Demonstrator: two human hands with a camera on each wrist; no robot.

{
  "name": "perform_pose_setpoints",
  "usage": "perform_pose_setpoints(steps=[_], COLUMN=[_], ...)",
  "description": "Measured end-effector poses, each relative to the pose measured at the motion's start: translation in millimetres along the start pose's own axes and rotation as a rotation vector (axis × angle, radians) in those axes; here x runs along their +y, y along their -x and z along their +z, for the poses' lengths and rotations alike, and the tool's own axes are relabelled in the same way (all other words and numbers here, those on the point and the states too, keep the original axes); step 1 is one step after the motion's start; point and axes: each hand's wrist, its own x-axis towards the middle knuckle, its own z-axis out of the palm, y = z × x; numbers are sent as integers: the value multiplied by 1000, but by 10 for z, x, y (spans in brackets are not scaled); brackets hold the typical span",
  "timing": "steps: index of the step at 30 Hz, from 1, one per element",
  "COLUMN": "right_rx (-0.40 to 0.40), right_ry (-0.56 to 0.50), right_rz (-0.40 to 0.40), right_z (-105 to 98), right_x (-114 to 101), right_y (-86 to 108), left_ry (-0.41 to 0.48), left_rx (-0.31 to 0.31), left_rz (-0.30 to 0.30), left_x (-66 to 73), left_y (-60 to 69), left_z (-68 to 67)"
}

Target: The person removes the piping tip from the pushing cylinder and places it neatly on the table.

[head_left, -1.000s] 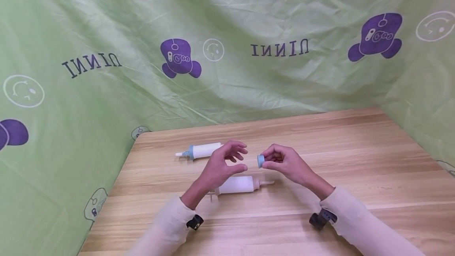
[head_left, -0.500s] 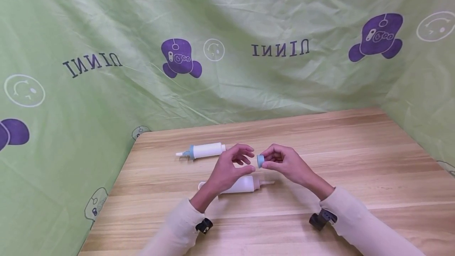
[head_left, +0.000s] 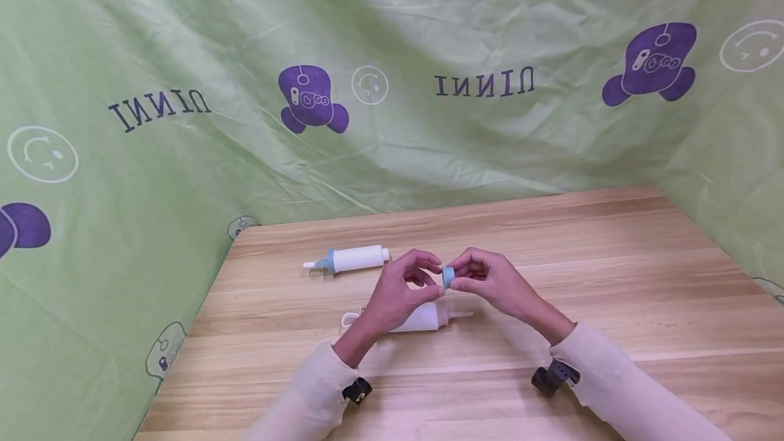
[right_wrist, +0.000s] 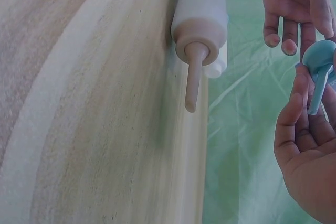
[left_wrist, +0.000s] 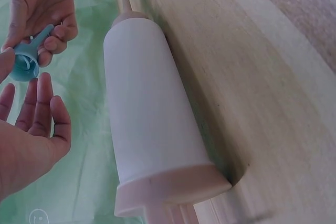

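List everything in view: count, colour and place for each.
Light wood-grain table: one, tan, foreground.
Wrinkled printed cloth: at least one, green with purple and white prints, behind and beside the table.
Cylindrical bottle with blue collar: one, white and blue, lying farther back.
Cylindrical bottle with beige ends: one, white and beige, lying nearer.
Small funnel-shaped cap: one, teal, between both hands.
Wrist cameras: two, black, one per wrist.
Long sleeves: two, off-white, on the arms.
Right grip: one, bare, holding the cap.
Left grip: one, bare, at its rim.

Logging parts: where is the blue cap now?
In the head view, the blue cap is below and right of centre, pinched by the right hand, beside the left hand.
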Motion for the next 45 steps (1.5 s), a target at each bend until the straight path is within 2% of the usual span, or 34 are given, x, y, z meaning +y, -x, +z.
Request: perform_pose_setpoints(steps=[6,22,45], right_rx=[6,2,-13], right_ry=[8,8,-9], right_rz=[-4,16,38], right_z=[3,14,-30], right_x=[4,3,26], right_y=[1,5,26], left_ry=[-14,-16,-1], left_rx=[3,7,21], left_rz=[23,-8,-9], left_x=[-39,-46,-33], left_y=[3,8,-15], left_z=[-7,27,24])
